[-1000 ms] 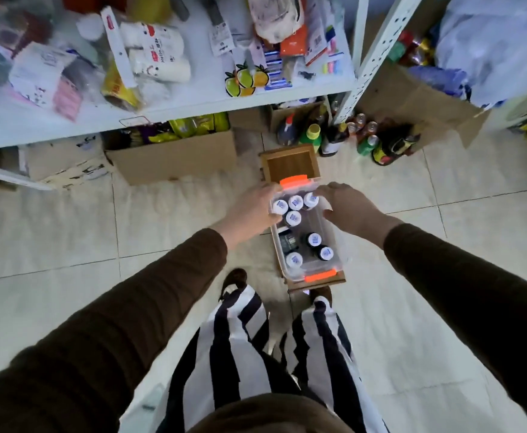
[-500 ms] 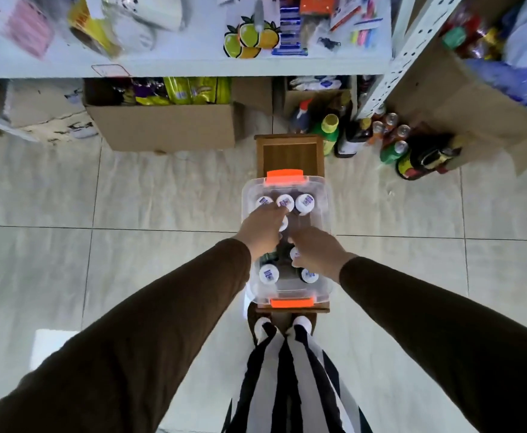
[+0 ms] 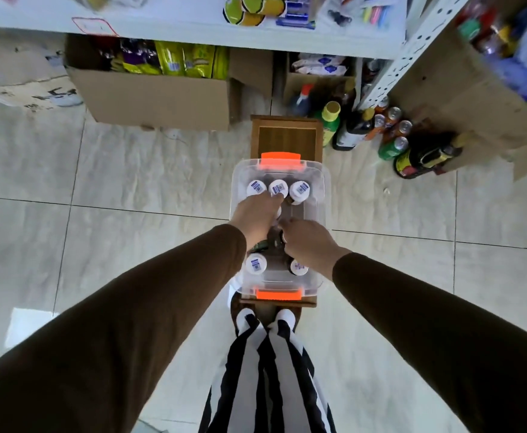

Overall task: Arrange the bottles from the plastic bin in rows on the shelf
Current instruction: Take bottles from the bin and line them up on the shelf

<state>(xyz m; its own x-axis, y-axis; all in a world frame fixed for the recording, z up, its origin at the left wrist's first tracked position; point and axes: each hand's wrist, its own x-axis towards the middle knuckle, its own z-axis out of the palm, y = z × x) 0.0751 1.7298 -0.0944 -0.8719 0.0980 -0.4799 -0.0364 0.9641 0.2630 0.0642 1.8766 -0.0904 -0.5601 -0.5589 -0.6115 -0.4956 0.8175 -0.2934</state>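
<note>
Both your hands, left hand (image 3: 257, 214) and right hand (image 3: 307, 242), have dropped from the rim into the clear plastic orange-latched bin (image 3: 323, 195), curling over white-capped bottles (image 3: 299, 189), grip hidden, none shelved yet.

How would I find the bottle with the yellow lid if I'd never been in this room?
Find the wooden stool holding the clear plastic bin. Just right of its far end, floor bottles cluster. The green bottle stands nearest; only it has a yellow cap.
</note>
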